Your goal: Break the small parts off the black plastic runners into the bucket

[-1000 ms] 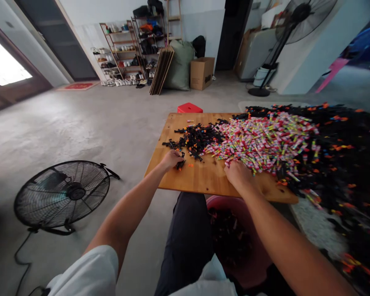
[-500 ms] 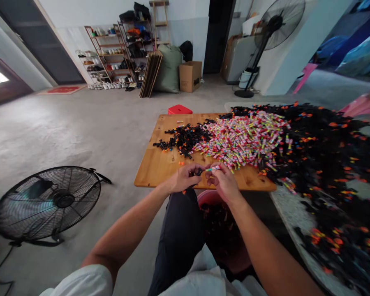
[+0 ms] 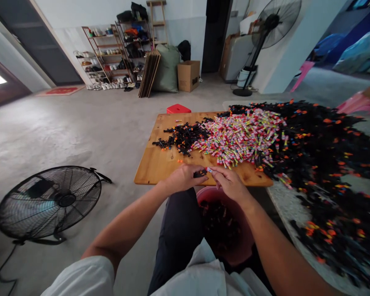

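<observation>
My left hand (image 3: 182, 178) is closed around a small black toy gun (image 3: 200, 174), over the near edge of the wooden table (image 3: 151, 164). My right hand (image 3: 230, 183) pinches a small pink-and-white tube (image 3: 209, 169), its end meeting the toy gun; whether it sits inside the gun is hidden by my fingers. Just beyond my hands lies a heap of similar pink, white and yellow tubes (image 3: 243, 135). Left of that heap is a smaller pile of black toy guns (image 3: 185, 137) with orange tips.
Below my hands a reddish tub (image 3: 245, 230) holds dark pieces. On the right, a stone-topped surface (image 3: 291, 205) carries a large mound of black toy guns (image 3: 323, 144). A floor fan (image 3: 66, 200) stands at left, a red stool (image 3: 179, 108) behind the table.
My hands have drawn together, bringing the tube against the toy gun; less of the tube shows now. The view has shifted slightly.
</observation>
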